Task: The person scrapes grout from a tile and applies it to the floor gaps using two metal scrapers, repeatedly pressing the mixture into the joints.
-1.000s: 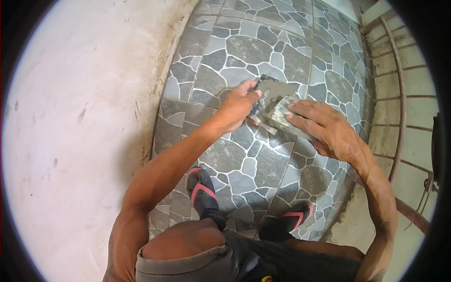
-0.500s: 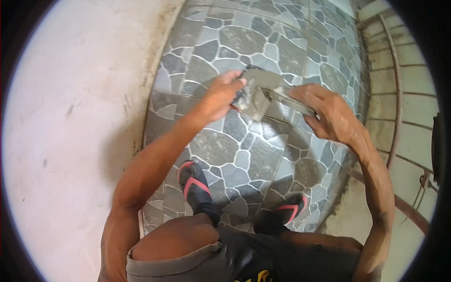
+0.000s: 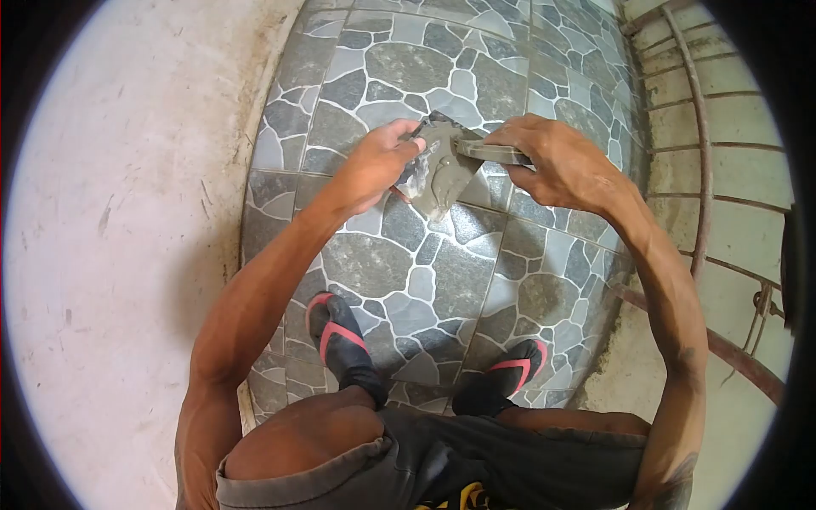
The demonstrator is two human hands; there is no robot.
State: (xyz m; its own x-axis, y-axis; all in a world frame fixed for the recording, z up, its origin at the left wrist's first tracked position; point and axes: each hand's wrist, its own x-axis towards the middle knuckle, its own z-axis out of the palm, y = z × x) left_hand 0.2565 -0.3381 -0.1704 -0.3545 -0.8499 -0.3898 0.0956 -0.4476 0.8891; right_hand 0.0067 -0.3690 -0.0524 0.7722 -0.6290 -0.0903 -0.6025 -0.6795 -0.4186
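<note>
My left hand (image 3: 378, 166) grips a dark flat plate (image 3: 435, 121) by its left edge. Wet grey mortar (image 3: 444, 170) covers much of the plate and hangs down toward its lower corner. My right hand (image 3: 552, 161) is closed round a flat grey tool (image 3: 495, 152), whose left end touches the mortar near the plate's right side. The fingertips of my right hand are partly hidden behind the tool.
Stone-patterned floor tiles (image 3: 370, 263) lie below. A pale wall (image 3: 110, 212) rises at the left. Rusty metal bars (image 3: 705, 153) run along the right. My feet in black socks and pink-strapped sandals (image 3: 344, 336) (image 3: 518, 365) stand on the tiles.
The view has shifted slightly. The flat tool has turned more level, and its end now rests at the plate's right side. The mortar looks more spread out, and the plate has moved left in view.
</note>
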